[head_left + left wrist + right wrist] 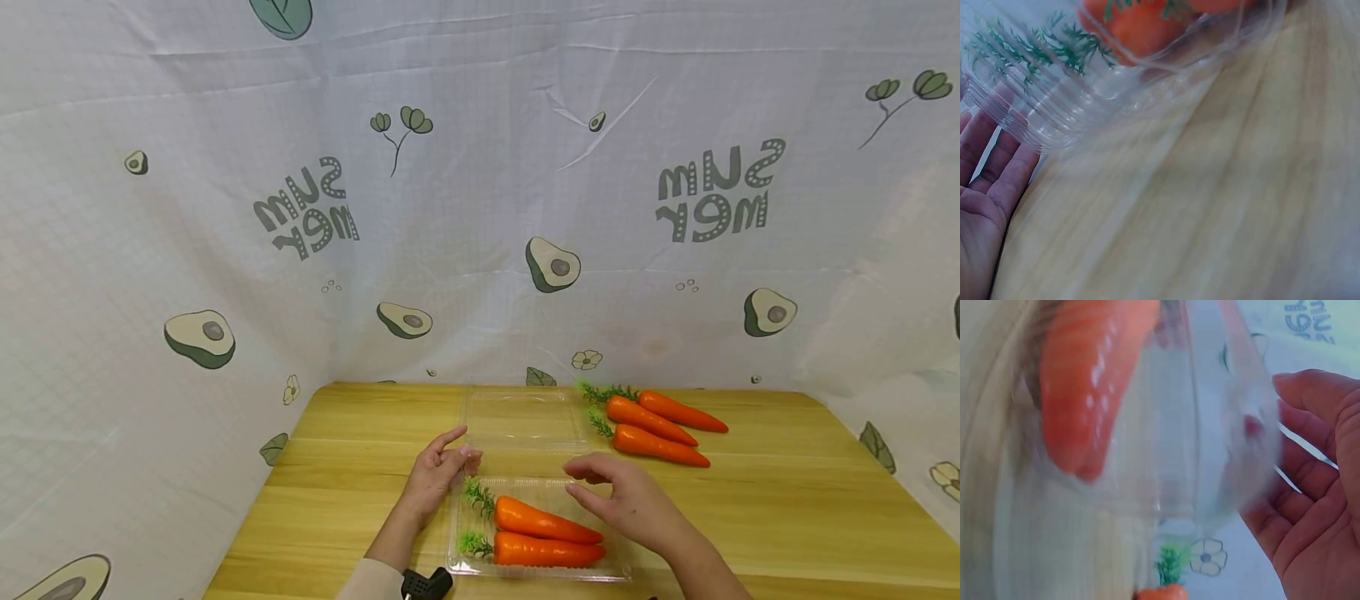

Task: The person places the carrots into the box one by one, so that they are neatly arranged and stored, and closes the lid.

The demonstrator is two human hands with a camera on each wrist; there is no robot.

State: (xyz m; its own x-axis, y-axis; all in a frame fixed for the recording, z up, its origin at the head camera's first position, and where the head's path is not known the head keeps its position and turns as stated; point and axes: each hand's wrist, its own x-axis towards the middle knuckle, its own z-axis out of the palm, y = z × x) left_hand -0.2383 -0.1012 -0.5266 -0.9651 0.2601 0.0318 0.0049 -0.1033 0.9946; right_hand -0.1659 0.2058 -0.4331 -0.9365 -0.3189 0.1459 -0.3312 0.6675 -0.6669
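Ribbed clear-plastic tray [538,489] holds two carrots [547,550] — glossy, tapered, feathery-topped.

Orange carrots [547,551]; avocado-print white cloth [480,200]

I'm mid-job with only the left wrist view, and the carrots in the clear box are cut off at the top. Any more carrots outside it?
Observer: Yes, three orange carrots lie on the table, beyond the box and to its right.
Operator: Is the box shut?
Observer: No, its clear lid lies open on the far side.
Operator: What's at its right end?
Observer: The right hand, near the far corner, thumb and fingertips apart.
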